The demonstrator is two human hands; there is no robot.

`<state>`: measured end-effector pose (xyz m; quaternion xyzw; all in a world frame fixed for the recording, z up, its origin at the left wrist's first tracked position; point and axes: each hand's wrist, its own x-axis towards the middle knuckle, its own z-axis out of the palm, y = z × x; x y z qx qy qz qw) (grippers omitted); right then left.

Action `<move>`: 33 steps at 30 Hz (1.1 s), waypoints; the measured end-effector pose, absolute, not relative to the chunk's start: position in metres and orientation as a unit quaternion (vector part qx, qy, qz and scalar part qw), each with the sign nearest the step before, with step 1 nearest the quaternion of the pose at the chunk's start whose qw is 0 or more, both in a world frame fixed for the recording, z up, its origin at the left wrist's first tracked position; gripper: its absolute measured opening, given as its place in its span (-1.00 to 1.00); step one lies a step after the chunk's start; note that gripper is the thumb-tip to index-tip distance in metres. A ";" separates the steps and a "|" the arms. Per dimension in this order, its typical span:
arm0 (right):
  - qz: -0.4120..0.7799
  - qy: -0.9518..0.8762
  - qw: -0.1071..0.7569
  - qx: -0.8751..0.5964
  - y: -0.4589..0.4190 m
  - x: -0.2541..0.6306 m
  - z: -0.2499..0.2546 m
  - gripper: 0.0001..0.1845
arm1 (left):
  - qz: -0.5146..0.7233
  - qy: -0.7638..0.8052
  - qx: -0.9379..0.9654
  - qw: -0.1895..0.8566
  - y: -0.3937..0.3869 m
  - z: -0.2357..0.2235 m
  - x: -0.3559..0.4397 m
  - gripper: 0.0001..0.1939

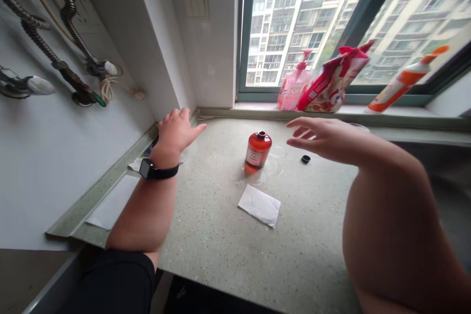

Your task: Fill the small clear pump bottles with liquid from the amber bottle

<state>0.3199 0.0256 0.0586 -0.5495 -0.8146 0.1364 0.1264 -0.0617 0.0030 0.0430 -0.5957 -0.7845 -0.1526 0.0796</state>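
An amber-red bottle [259, 150] with a pale label stands upright and uncapped at the middle of the speckled counter [217, 240]. Its small black cap [305, 159] lies to the right, below my right hand [312, 135]. That hand hovers with fingers apart and holds nothing. Off to the left, my left hand [178, 130] is raised over the counter's back corner, thumb stretched out, also holding nothing. A folded white tissue [260, 205] lies flat in front of the bottle. Wet marks show on the counter around the bottle's base.
On the windowsill stand a pink pump bottle [293, 86], a red bag [334, 81] and a tilted orange-and-white bottle [401, 83]. White paper [114, 203] lies along the left wall. Metal hoses [68, 14] hang at upper left. A dark sink area is at the right.
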 end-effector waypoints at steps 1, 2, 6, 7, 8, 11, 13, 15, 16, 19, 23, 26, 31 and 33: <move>0.136 -0.816 0.128 -0.547 0.025 0.319 0.059 -0.29 | -0.123 -0.802 -0.580 0.066 0.002 0.044 -0.073 -0.30; 0.137 -0.817 0.130 -0.544 0.024 0.319 0.059 -0.29 | -0.094 -0.814 -0.571 0.046 0.003 0.044 -0.084 -0.33; 0.143 -0.822 0.139 -0.533 0.023 0.316 0.059 -0.28 | -0.033 -0.820 -0.571 -0.016 0.009 0.041 -0.113 -0.72; 0.144 -0.823 0.141 -0.530 0.023 0.316 0.059 -0.27 | -0.031 -0.818 -0.574 -0.020 0.010 0.040 -0.116 -0.82; 0.143 -0.825 0.144 -0.528 0.023 0.316 0.058 -0.27 | -0.030 -0.816 -0.577 -0.023 0.011 0.040 -0.117 -0.88; 0.135 -0.829 0.154 -0.520 0.023 0.316 0.054 -0.27 | -0.030 -0.807 -0.590 -0.022 0.009 0.041 -0.115 -0.86; 0.119 -0.838 0.169 -0.505 0.023 0.315 0.051 -0.30 | -0.049 -0.795 -0.605 -0.011 0.005 0.045 -0.109 -0.86; 0.100 -0.851 0.195 -0.478 0.023 0.312 0.051 -0.35 | -0.100 -0.767 -0.633 0.004 -0.001 0.050 -0.100 -0.88; 0.091 -0.858 0.210 -0.460 0.022 0.309 0.051 -0.39 | -0.130 -0.747 -0.652 0.006 -0.004 0.053 -0.095 -0.88; 0.062 -0.876 0.262 -0.400 0.017 0.296 0.055 -0.53 | -0.208 -0.672 -0.711 -0.009 -0.015 0.059 -0.071 -0.85; 0.027 -0.889 0.310 -0.335 0.010 0.267 0.052 -0.72 | -0.301 -0.589 -0.748 -0.055 -0.026 0.060 -0.033 -0.81; 0.023 -0.891 0.336 -0.305 0.008 0.244 0.039 -0.78 | -0.354 -0.533 -0.764 -0.082 -0.033 0.057 -0.010 -0.74; 0.027 -0.878 0.378 -0.293 0.010 0.221 0.015 -0.79 | -0.389 -0.467 -0.787 -0.104 -0.046 0.055 0.011 -0.72; 0.035 -0.870 0.400 -0.287 0.010 0.218 0.011 -0.84 | -0.395 -0.458 -0.789 -0.107 -0.049 0.055 0.013 -0.70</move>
